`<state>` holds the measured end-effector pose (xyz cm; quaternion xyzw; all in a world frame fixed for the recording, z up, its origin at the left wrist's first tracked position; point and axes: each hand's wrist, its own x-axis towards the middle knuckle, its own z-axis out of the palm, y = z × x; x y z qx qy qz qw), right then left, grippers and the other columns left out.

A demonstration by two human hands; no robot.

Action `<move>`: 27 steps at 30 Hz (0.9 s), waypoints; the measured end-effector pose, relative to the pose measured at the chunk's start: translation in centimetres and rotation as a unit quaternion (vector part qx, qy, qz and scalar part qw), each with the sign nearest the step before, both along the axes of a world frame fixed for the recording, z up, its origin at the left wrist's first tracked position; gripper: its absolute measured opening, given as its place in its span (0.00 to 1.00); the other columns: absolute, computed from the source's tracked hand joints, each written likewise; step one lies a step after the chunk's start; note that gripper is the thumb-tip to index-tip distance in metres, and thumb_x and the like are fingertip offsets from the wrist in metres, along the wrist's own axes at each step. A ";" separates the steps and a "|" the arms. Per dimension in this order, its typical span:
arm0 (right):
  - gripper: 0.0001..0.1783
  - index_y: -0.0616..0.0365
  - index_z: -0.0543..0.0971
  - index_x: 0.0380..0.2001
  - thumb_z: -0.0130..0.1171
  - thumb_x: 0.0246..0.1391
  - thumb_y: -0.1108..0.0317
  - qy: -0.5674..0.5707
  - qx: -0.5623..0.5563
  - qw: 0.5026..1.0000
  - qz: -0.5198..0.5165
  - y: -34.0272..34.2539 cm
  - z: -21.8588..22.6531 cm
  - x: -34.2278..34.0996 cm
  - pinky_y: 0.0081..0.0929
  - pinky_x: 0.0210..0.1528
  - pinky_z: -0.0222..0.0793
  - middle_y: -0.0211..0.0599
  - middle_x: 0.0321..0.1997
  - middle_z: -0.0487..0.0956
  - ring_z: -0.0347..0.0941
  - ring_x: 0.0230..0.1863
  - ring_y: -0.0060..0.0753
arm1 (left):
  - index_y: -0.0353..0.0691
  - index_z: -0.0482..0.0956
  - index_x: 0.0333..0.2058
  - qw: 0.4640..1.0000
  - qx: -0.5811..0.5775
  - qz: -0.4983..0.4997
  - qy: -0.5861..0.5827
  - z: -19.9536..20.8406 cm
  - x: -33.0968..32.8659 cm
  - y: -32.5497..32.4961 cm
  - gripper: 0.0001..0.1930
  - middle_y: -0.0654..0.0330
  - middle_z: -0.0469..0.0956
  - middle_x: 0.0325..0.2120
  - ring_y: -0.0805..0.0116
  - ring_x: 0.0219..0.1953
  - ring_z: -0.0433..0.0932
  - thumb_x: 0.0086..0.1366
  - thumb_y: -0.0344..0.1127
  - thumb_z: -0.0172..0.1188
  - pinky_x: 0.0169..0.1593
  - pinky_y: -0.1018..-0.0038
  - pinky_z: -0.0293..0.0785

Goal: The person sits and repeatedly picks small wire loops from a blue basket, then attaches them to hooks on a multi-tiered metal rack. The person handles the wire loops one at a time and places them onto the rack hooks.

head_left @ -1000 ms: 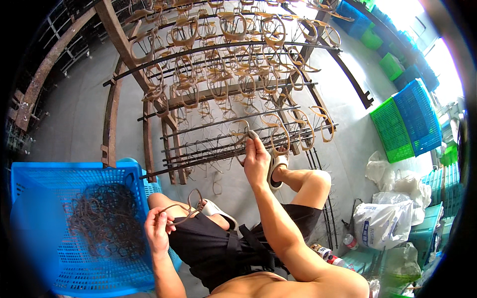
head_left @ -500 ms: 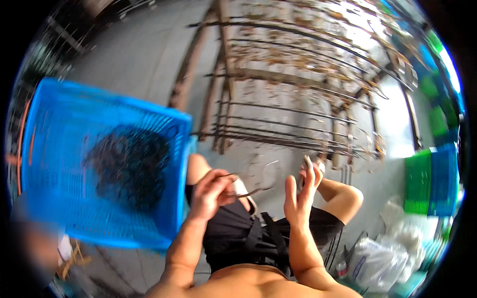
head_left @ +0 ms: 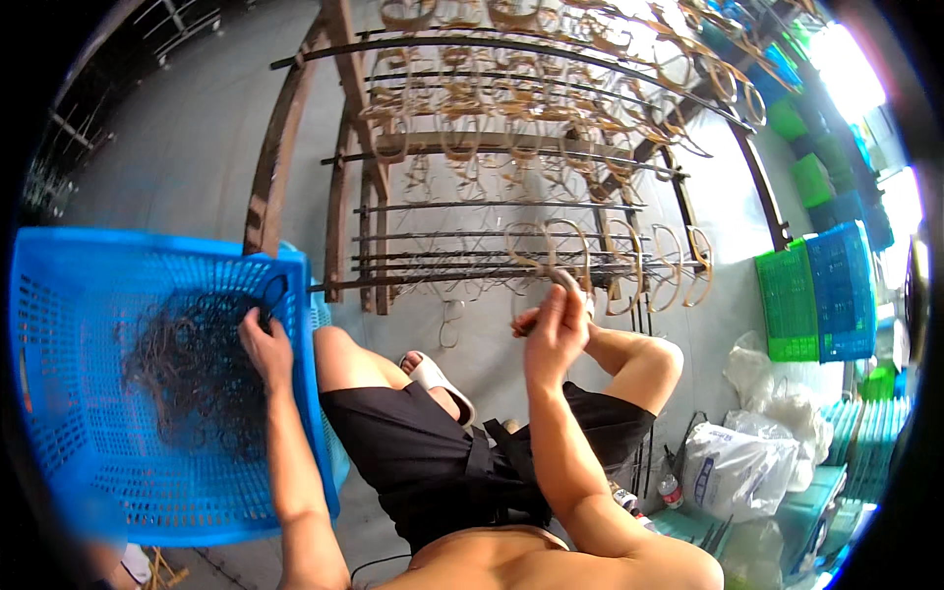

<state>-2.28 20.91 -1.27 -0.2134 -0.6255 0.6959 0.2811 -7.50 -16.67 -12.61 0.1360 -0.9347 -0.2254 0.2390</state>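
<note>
My left hand [head_left: 268,352] reaches down into a blue plastic basket [head_left: 167,523], at the edge of a dark tangle of thin, wiry looped pieces [head_left: 192,369]. Its fingers are bent in at the tangle; what they grip is too small to make out. A dark loop [head_left: 275,291] lies just beyond the fingertips. My right hand [head_left: 556,334] is raised at the front of a wooden rack, closed around a thin brown looped piece [head_left: 566,279] close to the lowest rods. Several similar brown loops [head_left: 625,265] hang from the rods right beside it.
The rack [head_left: 285,147] spreads ahead, with more loops hanging in rows from its dark rods [head_left: 472,206]. At right stand a green and blue basket [head_left: 816,295], white plastic bags [head_left: 737,467] and a small bottle [head_left: 670,490]. My legs straddle the floor below the rack.
My left hand has moved from my lap, where it held a thin brown strip, left into the basket. My right hand has gone from spread fingers to closed, up at the rods. The view has shifted.
</note>
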 end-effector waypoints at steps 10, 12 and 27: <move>0.10 0.62 0.71 0.44 0.45 0.62 0.70 -0.039 0.057 0.997 -0.041 -1.5 -2.6 -0.7 0.15 0.14 0.57 0.23 0.13 0.64 0.61 0.13 0.12 | 0.42 0.75 0.43 0.961 0.006 0.012 -0.276 0.6 -3.0 -2.5 0.13 0.44 0.76 0.41 0.46 0.43 0.75 0.59 0.34 0.55 0.45 0.59 0.70; 0.11 0.61 0.70 0.45 0.45 0.62 0.70 -0.006 0.002 0.999 -0.051 -2.0 -3.7 -1.0 0.14 0.15 0.58 0.24 0.15 0.65 0.61 0.13 0.12 | 0.39 0.77 0.31 0.983 -0.038 -0.001 -0.181 2.4 -2.5 -1.4 0.07 0.46 0.75 0.42 0.47 0.42 0.75 0.57 0.35 0.59 0.44 0.60 0.70; 0.10 0.61 0.69 0.43 0.43 0.64 0.67 0.096 -0.153 0.984 -0.006 -3.5 -2.2 -3.1 0.18 0.23 0.69 0.34 0.21 0.74 0.71 0.20 0.21 | 0.36 0.65 0.39 0.972 0.227 -0.067 0.008 4.6 4.3 2.6 0.15 0.60 0.68 0.27 0.70 0.28 0.66 0.63 0.40 0.58 0.34 0.71 0.66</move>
